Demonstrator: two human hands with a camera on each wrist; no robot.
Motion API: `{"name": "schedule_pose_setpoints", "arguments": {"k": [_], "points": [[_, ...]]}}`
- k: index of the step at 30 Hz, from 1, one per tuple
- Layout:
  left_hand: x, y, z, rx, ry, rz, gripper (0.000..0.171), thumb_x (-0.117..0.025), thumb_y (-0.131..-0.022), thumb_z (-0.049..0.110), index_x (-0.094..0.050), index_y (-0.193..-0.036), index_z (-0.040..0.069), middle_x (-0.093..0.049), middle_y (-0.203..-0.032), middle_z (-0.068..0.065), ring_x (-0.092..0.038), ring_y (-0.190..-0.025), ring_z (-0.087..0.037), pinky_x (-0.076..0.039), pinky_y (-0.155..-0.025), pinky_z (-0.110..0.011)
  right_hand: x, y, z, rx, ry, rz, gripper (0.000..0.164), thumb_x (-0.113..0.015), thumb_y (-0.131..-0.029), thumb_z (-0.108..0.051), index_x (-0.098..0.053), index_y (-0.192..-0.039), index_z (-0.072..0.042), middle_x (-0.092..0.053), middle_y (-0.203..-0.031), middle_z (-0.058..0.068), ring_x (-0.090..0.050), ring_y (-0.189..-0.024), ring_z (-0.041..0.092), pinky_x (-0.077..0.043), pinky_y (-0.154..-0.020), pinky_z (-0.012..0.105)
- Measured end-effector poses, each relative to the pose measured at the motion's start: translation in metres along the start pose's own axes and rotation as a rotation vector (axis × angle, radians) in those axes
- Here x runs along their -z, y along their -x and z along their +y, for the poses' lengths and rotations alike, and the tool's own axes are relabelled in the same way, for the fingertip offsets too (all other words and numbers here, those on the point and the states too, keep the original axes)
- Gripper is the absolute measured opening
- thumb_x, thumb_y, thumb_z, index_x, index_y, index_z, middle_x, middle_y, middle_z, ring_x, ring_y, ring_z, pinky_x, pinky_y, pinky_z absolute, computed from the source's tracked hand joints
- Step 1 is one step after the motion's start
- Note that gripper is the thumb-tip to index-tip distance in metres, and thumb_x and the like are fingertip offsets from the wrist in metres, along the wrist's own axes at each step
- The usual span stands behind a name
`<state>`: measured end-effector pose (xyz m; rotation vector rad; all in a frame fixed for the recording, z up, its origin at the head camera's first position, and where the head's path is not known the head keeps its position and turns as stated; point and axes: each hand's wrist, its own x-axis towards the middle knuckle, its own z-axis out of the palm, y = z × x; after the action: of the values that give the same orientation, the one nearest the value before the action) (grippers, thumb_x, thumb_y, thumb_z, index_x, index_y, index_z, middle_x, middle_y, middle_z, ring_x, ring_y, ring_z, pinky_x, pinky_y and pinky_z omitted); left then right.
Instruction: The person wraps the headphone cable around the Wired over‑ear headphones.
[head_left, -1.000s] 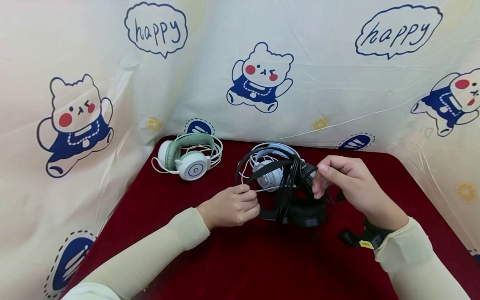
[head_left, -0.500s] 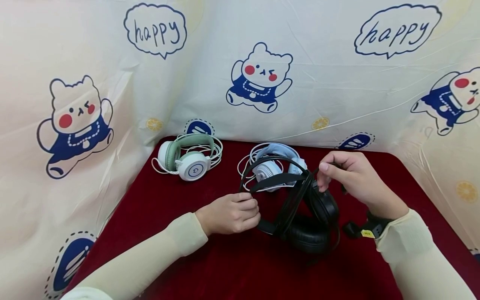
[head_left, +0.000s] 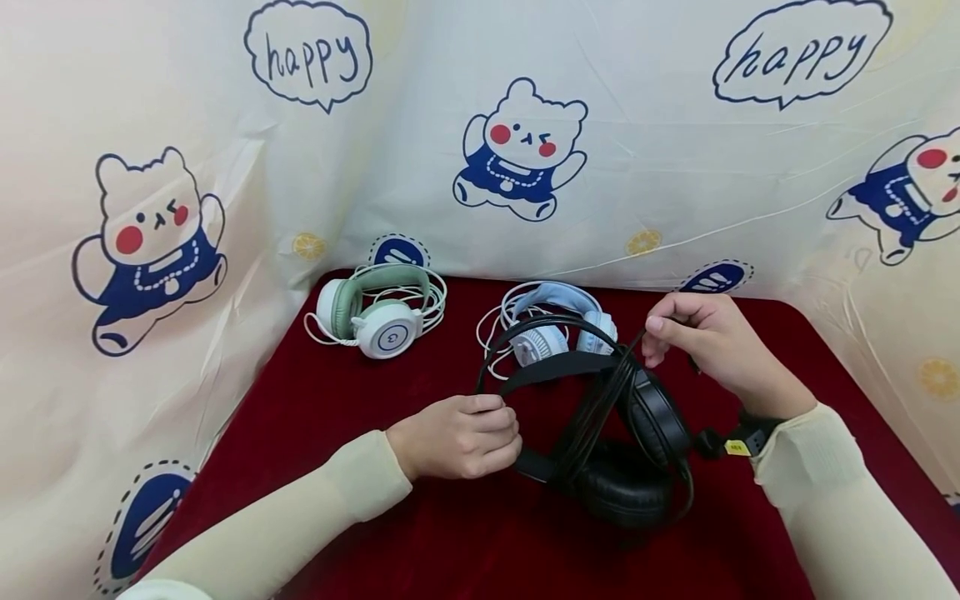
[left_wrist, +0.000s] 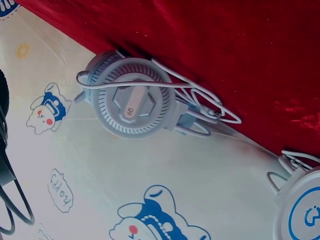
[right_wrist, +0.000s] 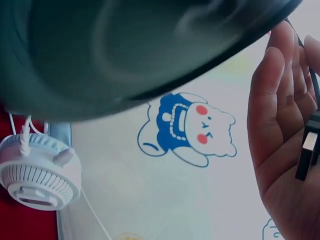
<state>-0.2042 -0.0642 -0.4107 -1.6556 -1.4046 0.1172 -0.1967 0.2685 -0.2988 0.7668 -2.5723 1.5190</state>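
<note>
Black headphones hang in front of me, above the red cloth. My left hand grips them by the headband, near its left end. A looped black cable crosses the headphones, and my right hand pinches a strand of it beside the upper ear cup. In the right wrist view, a USB plug lies against the right palm, and a dark ear cup fills the upper part. The left hand is out of sight in the left wrist view.
Light blue headphones with a white cable lie just behind the black ones. White and green headphones lie at the back left of the red cloth. A printed curtain closes off the back and sides.
The black headphones have swung down and toward the right, uncovering more of the light blue pair. My left hand has lowered slightly; the right has risen a little with the cable.
</note>
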Motion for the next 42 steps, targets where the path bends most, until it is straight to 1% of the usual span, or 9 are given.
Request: {"name": "schedule_pose_setpoints", "arguments": {"k": [4,8,12,14,20,26,30,37,42], "points": [[0.003,-0.003,0.002,-0.002,0.006,-0.006,0.014,-0.055,-0.095,0.011,-0.069,-0.098,0.009,-0.071,-0.094,-0.004,-0.059,-0.089,-0.017,-0.046,-0.086,-0.029,0.001,-0.001,0.005,0.004,-0.026,-0.004,0.013,-0.055,-0.098,-0.005,-0.065,-0.09,-0.002,-0.067,-0.075,0.012,-0.067,-0.067,0.024,-0.042,-0.043,0.03],[0.006,-0.004,0.004,0.007,0.017,-0.025,0.014,-0.056,-0.096,0.013,-0.069,-0.1,0.01,-0.072,-0.095,-0.004,-0.059,-0.09,-0.017,-0.046,-0.087,-0.029,0.003,-0.002,0.011,0.016,-0.042,-0.01,0.012,-0.055,-0.097,-0.002,-0.065,-0.091,0.0,-0.067,-0.075,0.013,-0.067,-0.067,0.025,-0.05,-0.053,0.029],[0.007,-0.003,0.006,0.01,0.016,-0.033,0.014,-0.056,-0.095,0.013,-0.069,-0.1,0.01,-0.072,-0.095,-0.004,-0.059,-0.09,-0.017,-0.046,-0.087,-0.029,0.003,-0.003,0.016,0.018,-0.039,-0.015,0.012,-0.055,-0.097,-0.002,-0.066,-0.091,-0.001,-0.067,-0.075,0.013,-0.067,-0.067,0.024,-0.048,-0.051,0.029],[0.007,-0.002,0.007,0.005,0.009,-0.023,0.014,-0.055,-0.095,0.012,-0.069,-0.099,0.01,-0.071,-0.094,-0.004,-0.059,-0.089,-0.018,-0.046,-0.086,-0.029,0.002,-0.004,0.019,0.011,-0.045,-0.027,0.012,-0.055,-0.097,-0.002,-0.066,-0.092,-0.001,-0.067,-0.076,0.013,-0.067,-0.068,0.025,-0.049,-0.053,0.029],[0.006,0.001,0.007,-0.008,0.005,0.019,0.015,-0.054,-0.095,0.011,-0.069,-0.097,0.01,-0.072,-0.092,-0.004,-0.06,-0.086,-0.018,-0.047,-0.084,-0.03,0.0,-0.007,0.032,-0.02,-0.035,-0.069,0.013,-0.056,-0.097,-0.006,-0.069,-0.097,-0.003,-0.069,-0.089,0.011,-0.066,-0.083,0.025,-0.053,-0.075,0.031],[0.006,0.0,0.005,-0.019,0.013,0.028,0.015,-0.055,-0.095,0.012,-0.069,-0.096,0.01,-0.072,-0.092,-0.004,-0.06,-0.086,-0.018,-0.047,-0.085,-0.029,-0.005,-0.009,0.041,-0.023,-0.023,-0.118,0.018,-0.054,-0.098,-0.007,-0.069,-0.108,-0.003,-0.069,-0.105,0.01,-0.061,-0.099,0.026,-0.05,-0.085,0.031],[0.007,-0.002,0.004,-0.012,0.006,0.02,0.015,-0.055,-0.095,0.011,-0.069,-0.097,0.01,-0.072,-0.092,-0.004,-0.06,-0.086,-0.018,-0.047,-0.085,-0.03,-0.008,-0.009,0.041,-0.053,-0.013,-0.151,0.021,-0.052,-0.1,-0.01,-0.069,-0.111,-0.004,-0.067,-0.111,0.009,-0.059,-0.101,0.026,-0.05,-0.086,0.032],[0.007,-0.003,0.002,-0.005,-0.008,-0.013,0.013,-0.056,-0.095,0.012,-0.068,-0.099,0.009,-0.071,-0.094,-0.006,-0.059,-0.088,-0.019,-0.047,-0.086,-0.03,-0.01,-0.008,0.043,-0.057,-0.124,-0.236,0.026,-0.049,-0.101,-0.009,-0.063,-0.117,0.006,-0.066,-0.106,0.018,-0.059,-0.097,0.029,-0.05,-0.086,0.034],[0.005,-0.002,0.001,0.001,0.0,-0.042,0.013,-0.056,-0.095,0.012,-0.068,-0.1,0.009,-0.071,-0.095,-0.005,-0.058,-0.089,-0.018,-0.046,-0.087,-0.029,-0.01,-0.007,0.044,-0.081,-0.142,-0.23,0.026,-0.049,-0.101,-0.011,-0.062,-0.116,0.006,-0.066,-0.101,0.015,-0.059,-0.093,0.029,-0.051,-0.084,0.035]]}}
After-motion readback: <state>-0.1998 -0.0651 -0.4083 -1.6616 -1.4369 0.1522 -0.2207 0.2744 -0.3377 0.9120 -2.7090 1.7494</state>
